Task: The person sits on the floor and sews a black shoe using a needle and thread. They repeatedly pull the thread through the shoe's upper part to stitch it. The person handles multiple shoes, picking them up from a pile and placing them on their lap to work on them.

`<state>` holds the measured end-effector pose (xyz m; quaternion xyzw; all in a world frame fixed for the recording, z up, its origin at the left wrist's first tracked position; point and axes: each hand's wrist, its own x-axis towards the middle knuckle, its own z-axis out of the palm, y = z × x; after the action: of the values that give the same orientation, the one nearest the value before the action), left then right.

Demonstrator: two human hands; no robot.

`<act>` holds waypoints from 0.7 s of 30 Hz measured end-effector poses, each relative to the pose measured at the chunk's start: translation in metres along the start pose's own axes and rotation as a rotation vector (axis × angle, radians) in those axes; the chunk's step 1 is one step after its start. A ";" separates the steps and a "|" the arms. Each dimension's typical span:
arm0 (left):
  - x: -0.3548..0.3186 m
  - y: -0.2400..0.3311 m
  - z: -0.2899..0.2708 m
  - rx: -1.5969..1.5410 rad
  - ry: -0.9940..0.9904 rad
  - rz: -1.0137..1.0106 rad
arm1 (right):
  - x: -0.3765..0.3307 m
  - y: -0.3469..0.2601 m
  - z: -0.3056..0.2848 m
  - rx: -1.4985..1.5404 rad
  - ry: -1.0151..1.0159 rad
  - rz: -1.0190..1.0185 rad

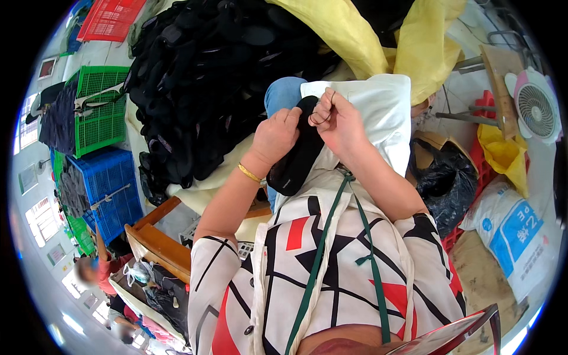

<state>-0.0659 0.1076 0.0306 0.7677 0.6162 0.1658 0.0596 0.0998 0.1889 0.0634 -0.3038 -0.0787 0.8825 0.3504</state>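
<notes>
A long, black, foot-shaped piece (293, 165) lies slantwise over my lap, its rounded lower end near my waist. The fingers of my left hand (277, 135) are closed on its left edge, near the upper end. Beside that end, my right hand (337, 121) is raised with its fingers curled into a pinch; whatever may be between the fingertips is too small to make out. A white cloth (378, 109) covers my lap under the right hand. Beyond my knees spreads a big heap of similar black pieces (207, 77).
Yellow sacking (429, 47) rises at the far right of the heap. On the left stand a green crate (102, 112), a blue crate (112, 186) and a wooden frame (157, 242). To my right are a black plastic bag (444, 189), a white sack (512, 231) and a fan (535, 103).
</notes>
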 end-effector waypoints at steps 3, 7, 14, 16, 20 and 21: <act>0.006 0.007 0.001 -0.004 0.011 0.111 | -0.020 -0.002 -0.003 -0.018 0.032 -0.051; -0.001 0.020 0.021 -0.198 -0.125 0.263 | -0.079 0.014 0.012 -0.355 -0.068 -0.181; 0.013 0.050 0.027 -0.341 -0.418 0.038 | -0.063 -0.009 -0.068 -0.487 0.020 -0.256; 0.022 0.047 0.018 -0.504 -0.452 0.001 | -0.059 -0.020 -0.078 -0.704 0.059 -0.399; 0.032 0.051 0.006 -0.730 -0.326 -0.173 | -0.068 -0.024 -0.080 -1.020 0.083 -0.596; 0.035 0.054 0.003 -0.742 -0.384 -0.244 | -0.072 -0.025 -0.078 -1.155 0.088 -0.642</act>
<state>-0.0088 0.1289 0.0498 0.6326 0.5787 0.2219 0.4644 0.2011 0.1541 0.0443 -0.4401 -0.6116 0.5367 0.3798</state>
